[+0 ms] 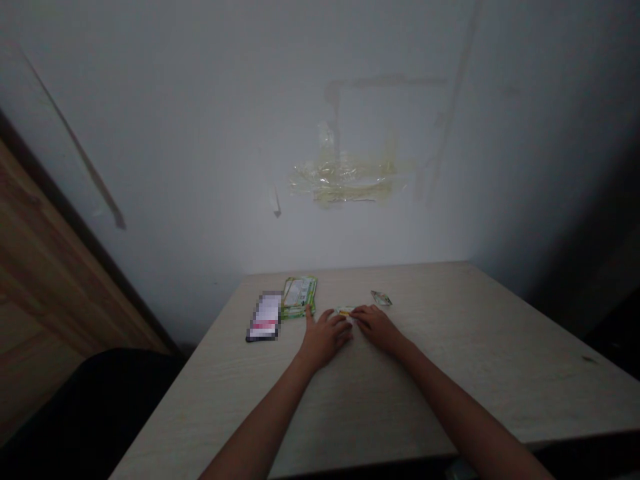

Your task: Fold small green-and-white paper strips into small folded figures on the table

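A small green, white and yellow printed piece of paper [344, 311] lies on the table between my hands, its near side partly covered by my fingers. My right hand [376, 327] has its fingers together on the right end of this paper. On the left, my left hand [326, 337] rests palm down with fingers spread, its tips close to the paper's near edge. Whether they touch it I cannot tell. Just beyond my right hand sits a folded green-and-white printed piece of paper [381, 297].
A stack of green-and-white printed sheets or packets [300, 293] lies beyond my left hand. Left of it is a phone [265, 317] with a lit, blurred screen. The pale wooden table [440, 293] meets a wall [200, 167] bearing old clear tape [350, 180]. A dark object [110, 407] stands at left.
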Demonstrator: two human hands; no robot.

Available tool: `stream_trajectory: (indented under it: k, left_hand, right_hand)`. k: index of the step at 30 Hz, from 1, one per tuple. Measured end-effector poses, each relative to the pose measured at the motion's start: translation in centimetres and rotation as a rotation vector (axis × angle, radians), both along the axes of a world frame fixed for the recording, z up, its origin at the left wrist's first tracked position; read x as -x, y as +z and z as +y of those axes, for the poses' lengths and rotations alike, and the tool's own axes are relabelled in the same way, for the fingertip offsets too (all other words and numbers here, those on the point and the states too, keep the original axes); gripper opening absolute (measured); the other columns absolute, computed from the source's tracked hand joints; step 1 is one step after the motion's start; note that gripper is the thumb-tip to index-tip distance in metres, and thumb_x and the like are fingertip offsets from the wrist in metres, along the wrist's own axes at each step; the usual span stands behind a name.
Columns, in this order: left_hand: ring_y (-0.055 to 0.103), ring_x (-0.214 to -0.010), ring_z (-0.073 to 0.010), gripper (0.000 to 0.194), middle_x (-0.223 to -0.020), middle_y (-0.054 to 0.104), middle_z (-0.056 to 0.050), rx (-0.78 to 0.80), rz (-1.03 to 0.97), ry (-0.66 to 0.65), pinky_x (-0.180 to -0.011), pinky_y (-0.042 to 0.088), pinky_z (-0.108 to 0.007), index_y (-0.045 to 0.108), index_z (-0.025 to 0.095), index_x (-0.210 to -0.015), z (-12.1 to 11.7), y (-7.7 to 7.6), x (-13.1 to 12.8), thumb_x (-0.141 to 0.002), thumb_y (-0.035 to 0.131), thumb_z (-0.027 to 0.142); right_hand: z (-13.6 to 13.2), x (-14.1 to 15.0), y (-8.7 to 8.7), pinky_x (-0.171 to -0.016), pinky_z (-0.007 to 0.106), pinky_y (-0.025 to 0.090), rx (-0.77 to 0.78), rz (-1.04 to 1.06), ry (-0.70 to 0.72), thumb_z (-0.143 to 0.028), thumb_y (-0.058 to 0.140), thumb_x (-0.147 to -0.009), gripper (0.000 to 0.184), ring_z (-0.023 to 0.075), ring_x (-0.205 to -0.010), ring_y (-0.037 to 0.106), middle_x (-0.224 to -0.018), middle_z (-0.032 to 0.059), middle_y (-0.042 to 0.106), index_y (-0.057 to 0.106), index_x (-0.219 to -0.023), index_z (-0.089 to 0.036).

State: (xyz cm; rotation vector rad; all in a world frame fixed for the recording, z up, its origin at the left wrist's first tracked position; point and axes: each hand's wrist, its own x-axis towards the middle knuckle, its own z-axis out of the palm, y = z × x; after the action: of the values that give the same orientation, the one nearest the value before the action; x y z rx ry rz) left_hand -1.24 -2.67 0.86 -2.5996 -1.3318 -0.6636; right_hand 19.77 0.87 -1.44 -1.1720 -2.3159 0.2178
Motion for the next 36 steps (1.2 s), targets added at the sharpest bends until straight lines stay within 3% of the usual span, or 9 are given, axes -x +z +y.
stream_trajectory:
  k: [8,22,36]
  left_hand:
    - [0.052,-0.121,-0.0247,0.03,-0.12,0.067,-0.002,0.023,-0.065,0.047,-0.11,-0.007,-0.072,0.062,0.035,-0.117,0.3,-0.6,0.1,-0.093,0.045,0.044]
    - [0.05,-0.122,-0.0252,0.027,-0.118,0.068,-0.001,0.045,-0.092,0.05,-0.108,-0.007,-0.074,0.064,0.037,-0.113,0.5,-0.8,0.1,-0.093,0.047,0.042]
    - [0.042,-0.132,-0.0286,0.034,-0.136,0.057,-0.001,0.082,-0.076,0.142,-0.105,-0.001,-0.078,0.059,0.038,-0.12,1.2,-1.7,0.5,-0.094,0.039,0.048]
  right_hand:
    - [-0.2,-0.1,0.4,-0.098,0.036,0.043,-0.001,0.013,0.024,-0.019,0.047,-0.093,0.034,0.0196,-0.108,0.056,-0.12,0.0079,0.064,0.062,-0.123,-0.02]
    - [0.5,-0.6,-0.7,-0.103,0.041,0.042,0.007,0.116,0.061,-0.019,0.051,-0.09,0.033,0.0203,-0.115,0.056,-0.122,0.0077,0.066,0.065,-0.12,-0.022]
    - [0.2,-0.3,-0.4,-0.106,0.043,0.04,-0.006,0.08,0.056,-0.012,0.049,-0.088,0.038,0.0208,-0.119,0.053,-0.126,0.0088,0.062,0.063,-0.122,-0.021]
